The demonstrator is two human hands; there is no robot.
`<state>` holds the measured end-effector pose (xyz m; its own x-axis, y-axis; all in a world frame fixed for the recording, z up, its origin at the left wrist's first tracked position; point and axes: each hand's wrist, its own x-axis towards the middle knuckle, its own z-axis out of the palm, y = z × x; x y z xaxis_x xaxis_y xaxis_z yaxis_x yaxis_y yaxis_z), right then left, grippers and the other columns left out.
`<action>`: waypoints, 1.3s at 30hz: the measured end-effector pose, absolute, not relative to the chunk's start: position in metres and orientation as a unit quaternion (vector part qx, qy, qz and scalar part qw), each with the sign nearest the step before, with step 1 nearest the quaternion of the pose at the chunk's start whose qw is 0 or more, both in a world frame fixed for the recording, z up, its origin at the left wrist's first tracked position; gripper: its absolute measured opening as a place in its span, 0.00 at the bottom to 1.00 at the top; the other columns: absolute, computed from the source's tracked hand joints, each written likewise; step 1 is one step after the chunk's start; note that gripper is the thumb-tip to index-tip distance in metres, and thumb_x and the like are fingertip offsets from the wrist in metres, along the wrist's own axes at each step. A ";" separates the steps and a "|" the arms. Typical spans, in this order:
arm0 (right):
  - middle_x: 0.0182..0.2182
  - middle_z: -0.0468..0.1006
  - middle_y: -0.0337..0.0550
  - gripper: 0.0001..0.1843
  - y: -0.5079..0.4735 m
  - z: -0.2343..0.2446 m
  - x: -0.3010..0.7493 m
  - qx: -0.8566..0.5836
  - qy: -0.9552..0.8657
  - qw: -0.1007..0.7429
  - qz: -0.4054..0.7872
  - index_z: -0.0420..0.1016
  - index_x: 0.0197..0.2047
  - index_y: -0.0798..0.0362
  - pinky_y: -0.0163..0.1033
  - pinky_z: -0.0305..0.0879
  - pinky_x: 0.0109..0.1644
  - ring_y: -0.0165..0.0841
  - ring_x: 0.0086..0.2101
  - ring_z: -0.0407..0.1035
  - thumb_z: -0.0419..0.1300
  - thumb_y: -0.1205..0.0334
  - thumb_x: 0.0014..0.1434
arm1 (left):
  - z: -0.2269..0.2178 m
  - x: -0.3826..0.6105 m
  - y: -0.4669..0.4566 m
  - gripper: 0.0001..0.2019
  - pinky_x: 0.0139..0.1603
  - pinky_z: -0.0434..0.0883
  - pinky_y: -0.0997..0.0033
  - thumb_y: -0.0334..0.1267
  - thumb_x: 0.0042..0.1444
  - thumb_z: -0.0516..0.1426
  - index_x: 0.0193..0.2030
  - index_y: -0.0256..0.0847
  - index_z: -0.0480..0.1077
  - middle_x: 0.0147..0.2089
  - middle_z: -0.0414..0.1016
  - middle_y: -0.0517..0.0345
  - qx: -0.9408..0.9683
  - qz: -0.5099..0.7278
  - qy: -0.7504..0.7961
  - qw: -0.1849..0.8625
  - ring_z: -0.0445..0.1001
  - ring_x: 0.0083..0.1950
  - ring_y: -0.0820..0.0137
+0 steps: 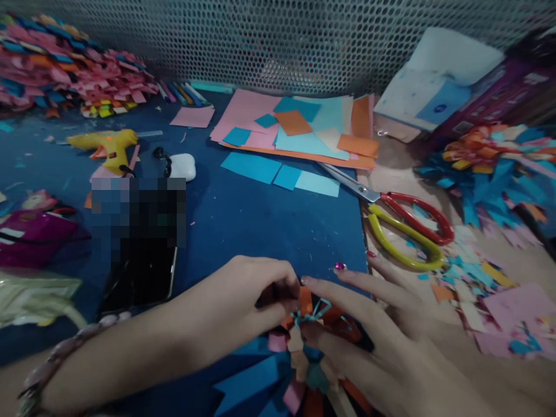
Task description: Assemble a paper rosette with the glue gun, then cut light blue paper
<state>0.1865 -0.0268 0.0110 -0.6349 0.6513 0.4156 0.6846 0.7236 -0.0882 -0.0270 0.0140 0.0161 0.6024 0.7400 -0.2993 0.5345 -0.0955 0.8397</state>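
A layered paper flower (316, 376) with orange, blue, pink and tan strips lies at the near middle of the table, partly hidden by both hands. My left hand (260, 292) reaches in from the left with its fingers pinched at an orange petal near the flower's centre. Thin teal curled strips stand up beside those fingertips. My right hand (386, 324) lies over the flower's right side with fingers spread. Its thumb touches the centre, and the index fingertip is close to my left fingers. Beyond the right fingers lie red-and-yellow-handled scissors (369, 196).
Coloured paper sheets (256, 107) lie at the back, before a perforated metal panel (278, 40). On the left are a yellow glue gun (108, 145), a white case (182, 167) and a phone (143, 278). Paper scraps (512, 313) and another paper flower (495, 168) lie right.
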 end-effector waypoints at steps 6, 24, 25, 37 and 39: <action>0.51 0.74 0.32 0.09 -0.031 -0.001 0.180 -0.367 -0.893 0.260 -0.017 0.78 0.33 0.43 0.51 0.49 0.66 0.36 0.54 0.61 0.57 0.61 0.63 | 0.020 -0.026 0.015 0.04 0.26 0.62 0.80 0.31 0.56 0.55 0.36 0.41 0.71 0.29 0.73 0.65 0.729 0.086 0.446 0.511 0.68 0.28 0.76; 0.44 0.70 0.41 0.19 -0.030 0.014 0.203 -0.309 -0.892 0.258 -0.204 0.73 0.52 0.41 0.48 0.58 0.50 0.39 0.41 0.60 0.61 0.62 0.56 | 0.050 -0.030 0.002 0.12 0.30 0.68 0.79 0.42 0.65 0.49 0.39 0.37 0.70 0.32 0.73 0.60 0.691 0.204 0.380 0.581 0.70 0.28 0.77; 0.43 0.71 0.41 0.19 -0.031 0.015 0.204 -0.310 -0.890 0.263 -0.209 0.73 0.52 0.40 0.48 0.58 0.50 0.39 0.41 0.60 0.61 0.62 0.56 | 0.050 -0.030 0.001 0.12 0.31 0.68 0.78 0.42 0.65 0.50 0.39 0.37 0.70 0.32 0.73 0.60 0.683 0.210 0.380 0.587 0.71 0.29 0.77; 0.42 0.70 0.42 0.26 -0.030 0.013 0.208 -0.273 -0.899 0.235 -0.248 0.70 0.57 0.41 0.46 0.59 0.52 0.36 0.41 0.60 0.63 0.60 0.54 | 0.049 -0.034 -0.003 0.09 0.33 0.68 0.75 0.36 0.63 0.51 0.36 0.35 0.68 0.31 0.73 0.55 0.783 0.236 0.337 0.467 0.71 0.32 0.73; 0.42 0.70 0.42 0.25 -0.028 0.012 0.209 -0.271 -0.900 0.231 -0.252 0.69 0.57 0.41 0.46 0.59 0.52 0.36 0.42 0.60 0.62 0.59 0.56 | 0.048 -0.034 -0.002 0.09 0.32 0.68 0.76 0.36 0.63 0.50 0.35 0.35 0.68 0.31 0.73 0.55 0.791 0.227 0.341 0.455 0.71 0.31 0.74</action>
